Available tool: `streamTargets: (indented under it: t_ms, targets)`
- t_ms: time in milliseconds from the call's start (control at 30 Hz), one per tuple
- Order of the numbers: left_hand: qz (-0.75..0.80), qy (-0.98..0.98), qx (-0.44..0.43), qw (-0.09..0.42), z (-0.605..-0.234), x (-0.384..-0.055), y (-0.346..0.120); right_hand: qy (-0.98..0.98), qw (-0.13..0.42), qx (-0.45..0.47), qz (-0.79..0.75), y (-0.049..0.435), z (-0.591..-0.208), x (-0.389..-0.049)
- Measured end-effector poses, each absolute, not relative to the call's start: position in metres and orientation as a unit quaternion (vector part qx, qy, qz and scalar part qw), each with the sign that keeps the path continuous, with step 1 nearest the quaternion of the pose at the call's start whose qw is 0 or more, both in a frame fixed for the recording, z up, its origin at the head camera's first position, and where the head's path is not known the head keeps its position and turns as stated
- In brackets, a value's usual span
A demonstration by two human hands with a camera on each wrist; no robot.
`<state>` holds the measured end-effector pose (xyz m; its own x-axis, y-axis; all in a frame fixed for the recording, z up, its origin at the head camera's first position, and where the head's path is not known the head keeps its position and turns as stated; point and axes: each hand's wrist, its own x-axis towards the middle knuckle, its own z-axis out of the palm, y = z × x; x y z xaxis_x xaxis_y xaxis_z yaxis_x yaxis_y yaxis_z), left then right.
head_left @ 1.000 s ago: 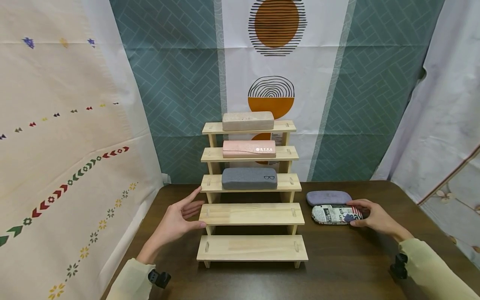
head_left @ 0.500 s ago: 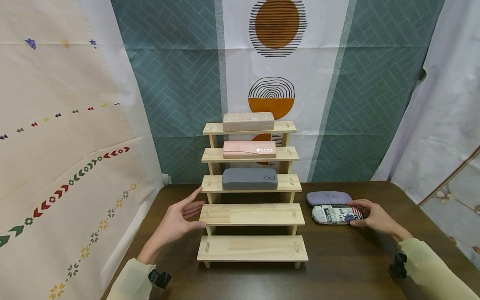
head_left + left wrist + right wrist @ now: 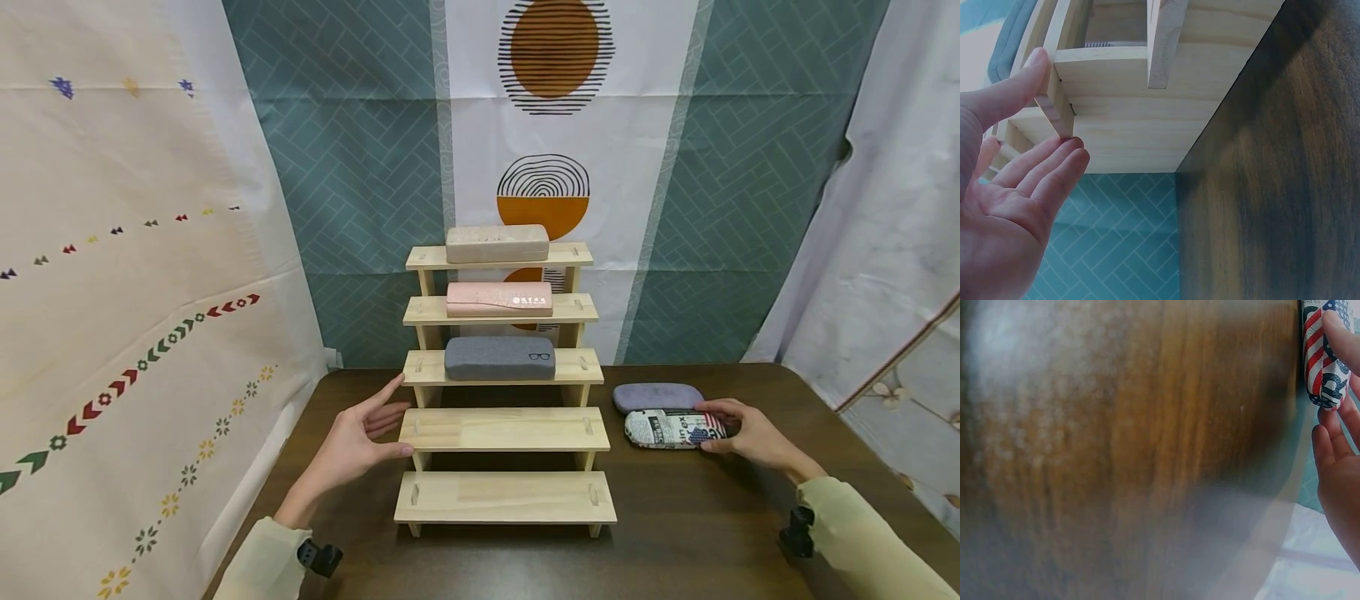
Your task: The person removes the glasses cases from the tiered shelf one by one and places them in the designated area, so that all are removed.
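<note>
Outstretched left hand (image 3: 354, 439) pinches a pale wooden stepped stand (image 3: 504, 497). Right of it, right hand (image 3: 756, 439) grips an oblong newsprint-patterned case (image 3: 663, 429).

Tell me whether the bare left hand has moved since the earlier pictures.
No. Against the pale wooden five-step stand in the head view, the left hand shows no visible shift either way; it stays at the stand's left end.

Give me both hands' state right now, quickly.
Left hand: open, touching the wooden stand.
Right hand: closed, holding the printed case.
</note>
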<state>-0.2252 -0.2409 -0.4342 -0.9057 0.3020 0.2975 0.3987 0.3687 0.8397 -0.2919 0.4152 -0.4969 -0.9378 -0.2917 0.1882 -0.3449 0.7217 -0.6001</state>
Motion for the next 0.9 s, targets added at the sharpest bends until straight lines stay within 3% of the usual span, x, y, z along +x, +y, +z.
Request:
streamTargets:
  t_ms: [600,900]
  targets:
    - [-0.519,-0.826,-0.216,0.045,-0.435,-0.227,-0.241,-0.923,0.051,0.172,0.341,0.418,-0.495,-0.287]
    - [-0.521,-0.826,-0.211,0.044,-0.434,-0.225,-0.241,-0.909,0.085,0.191,0.362,0.402,-0.466,-0.266]
